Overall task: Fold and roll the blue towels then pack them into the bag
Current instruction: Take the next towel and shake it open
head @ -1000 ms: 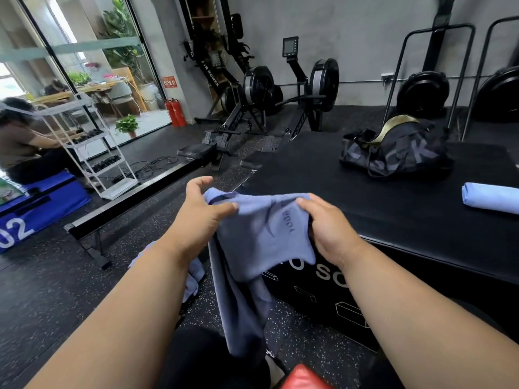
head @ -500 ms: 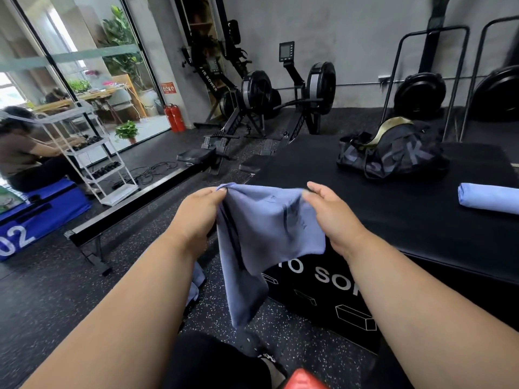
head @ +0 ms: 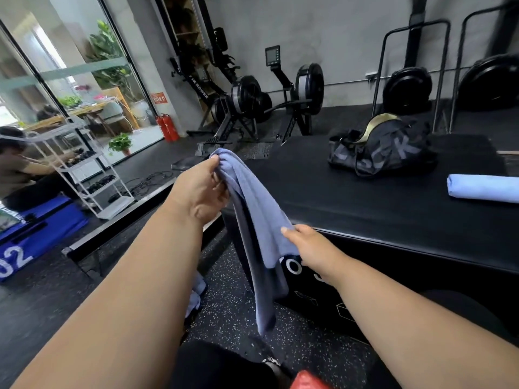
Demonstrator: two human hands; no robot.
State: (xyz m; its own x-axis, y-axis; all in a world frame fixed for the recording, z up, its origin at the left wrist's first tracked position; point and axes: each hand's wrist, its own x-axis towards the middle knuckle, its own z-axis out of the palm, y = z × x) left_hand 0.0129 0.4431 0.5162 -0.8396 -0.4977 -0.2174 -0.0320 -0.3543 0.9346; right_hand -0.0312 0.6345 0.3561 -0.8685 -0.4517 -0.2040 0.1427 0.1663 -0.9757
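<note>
Gripped at its bunched top end by the left hand (head: pixel 200 189), a blue towel (head: pixel 254 220) hangs in front of the person, while the right hand (head: pixel 309 248) holds its lower edge partway down, fingers hidden behind the cloth. From the raised left hand the towel's long axis slopes down and toward the body, its free tail dangling past the right hand to just above the speckled floor, beside the front face of a black padded platform (head: pixel 365 203). That platform lies to the right of and beyond both hands, and the right hand is the nearer to its edge; judged from this, spreading the cloth flat for folding would mean swinging it rightward and forward onto the black top. Farther along that surface, well apart from the hands, a second towel, already rolled (head: pixel 483 188), lies with its length running left to right, and behind it sits the dark duffel bag (head: pixel 384 153), its mouth apparently open. More blue cloth (head: pixel 196 293) shows low beside the left forearm, too hidden to say what it is. Rowing machines (head: pixel 252 105) line the grey wall beyond
</note>
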